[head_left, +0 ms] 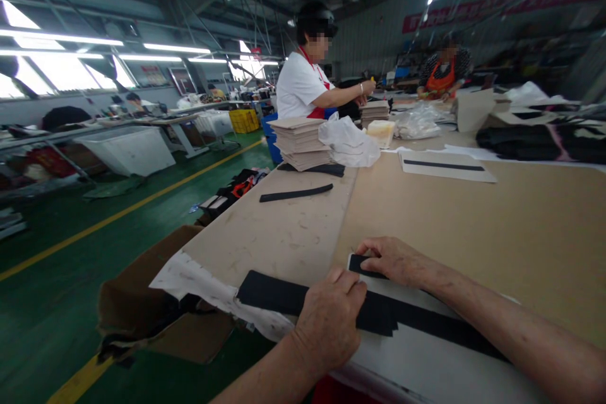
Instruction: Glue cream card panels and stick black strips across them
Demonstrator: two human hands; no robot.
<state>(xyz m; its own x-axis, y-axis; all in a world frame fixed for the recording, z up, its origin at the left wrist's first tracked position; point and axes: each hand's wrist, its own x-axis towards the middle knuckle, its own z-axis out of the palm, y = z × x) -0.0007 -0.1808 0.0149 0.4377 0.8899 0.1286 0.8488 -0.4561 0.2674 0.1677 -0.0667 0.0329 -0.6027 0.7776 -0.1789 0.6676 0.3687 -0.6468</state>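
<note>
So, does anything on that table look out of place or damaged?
Yes, mildly: the white covering hangs crumpled and ragged off the near-left edge of the table, and a lone black strip lies askew, apart from the black strips under the left hand.

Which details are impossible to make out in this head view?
In the head view:
Flat, wide black strip: middle hidden by the left hand.
Narrower black strip under the right hand: partly covered by that hand.
Long red banner: lettering too blurred.
Red surface: cut off by the bottom edge.

Black strip (272, 291) matt; tabletop (473, 221) smooth; clear plastic bag (419, 121) glossy.
</note>
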